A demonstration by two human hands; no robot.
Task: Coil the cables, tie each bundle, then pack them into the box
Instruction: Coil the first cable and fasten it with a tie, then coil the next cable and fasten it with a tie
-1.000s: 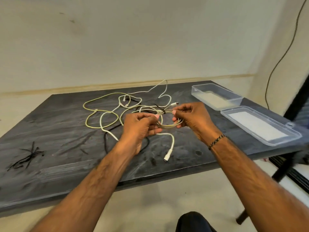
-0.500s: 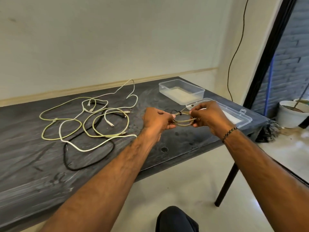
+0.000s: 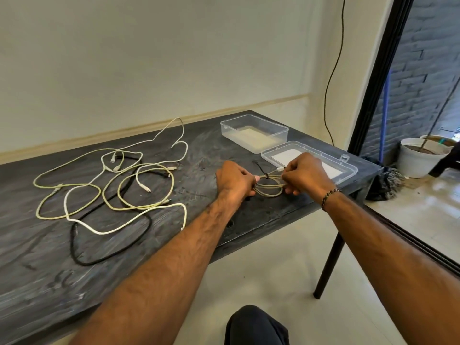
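Both hands hold one small coiled bundle of pale beige cable [image 3: 270, 186] just above the dark grey marbled desk [image 3: 49, 257], near its right front edge. The left hand [image 3: 234, 180] has its fingers curled round the bundle's nine o'clock end; the right hand [image 3: 305, 174] pinches the three o'clock end, where a white plug tip sticks out at about eleven o'clock from the knuckles. A thin black tie [image 3: 265, 176] wraps the top strands of the coil, its loose tail trailing toward eleven o'clock.

At one o'clock from the bundle, the clear plastic box [image 3: 254, 133] stands open on the desk, and its clear flat lid [image 3: 348, 170] lies just beside it, partly under the right hand. At nine o'clock, well apart, a loose tangle of yellow, white and black cables [image 3: 112, 195] sprawls over the desk.
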